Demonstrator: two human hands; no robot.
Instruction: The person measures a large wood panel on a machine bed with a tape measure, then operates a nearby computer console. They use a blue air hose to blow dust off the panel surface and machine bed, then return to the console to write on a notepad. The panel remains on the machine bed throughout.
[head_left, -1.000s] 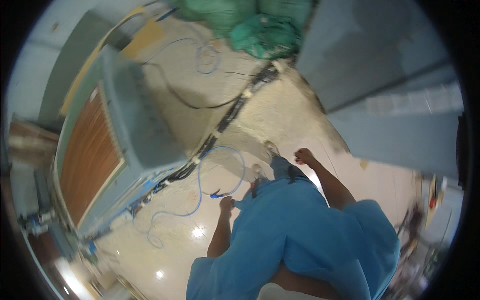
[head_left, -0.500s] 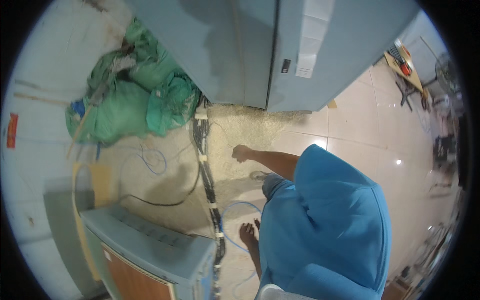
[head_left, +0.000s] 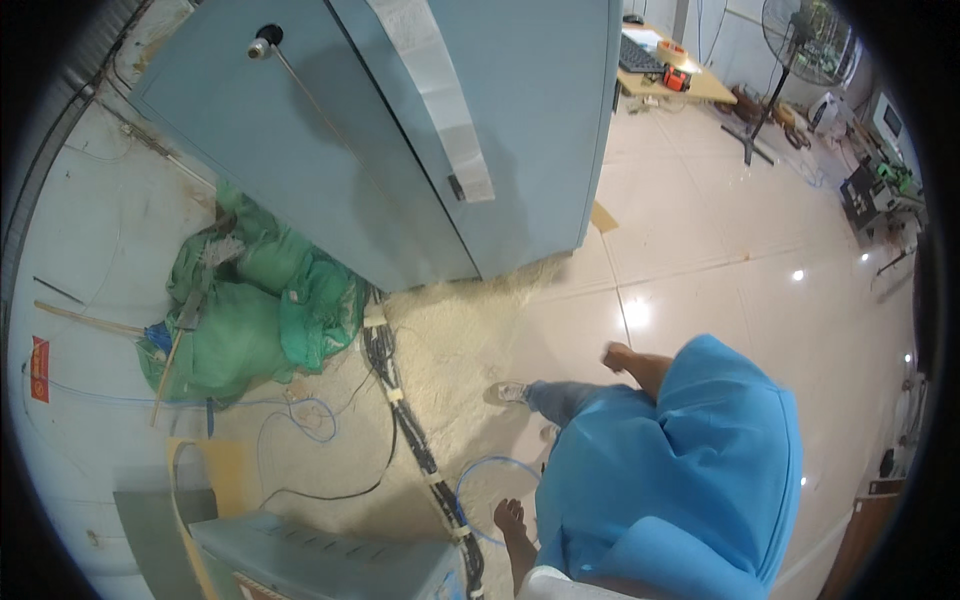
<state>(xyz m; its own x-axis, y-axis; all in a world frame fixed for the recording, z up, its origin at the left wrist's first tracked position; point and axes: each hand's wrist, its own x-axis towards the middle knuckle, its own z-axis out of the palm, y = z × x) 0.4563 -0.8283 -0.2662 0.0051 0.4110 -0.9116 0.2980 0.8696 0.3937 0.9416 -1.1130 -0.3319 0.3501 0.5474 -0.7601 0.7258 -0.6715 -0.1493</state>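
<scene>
My right hand [head_left: 619, 357] hangs over the tiled floor, away from any object. Motion smears its fingers, which look curled, and I cannot make out whether anything is in them. Lower in the view, my left hand [head_left: 510, 515] has its fingers loosely apart with nothing seen in them. It is nearest to a loop of blue cable [head_left: 490, 460] beside a long bundle of black cables [head_left: 422, 452]. My sleeve and shirt [head_left: 680, 460] are blue, and one shoe [head_left: 508, 392] stands on the dusty floor right of the bundle.
A tall grey-blue cabinet [head_left: 330, 160] stands ahead, with green sacks [head_left: 245, 325] against the wall at left. A lower grey cabinet [head_left: 330, 555] is at the lower left. Pale dust [head_left: 455, 330] covers the floor by the cables. A desk [head_left: 700, 80] and standing fan [head_left: 790, 50] are far right.
My right hand has moved right, away from the dusty floor and over the tiles. My left hand is slightly lower in view. The view has shifted, showing more of the tall cabinet and desk.
</scene>
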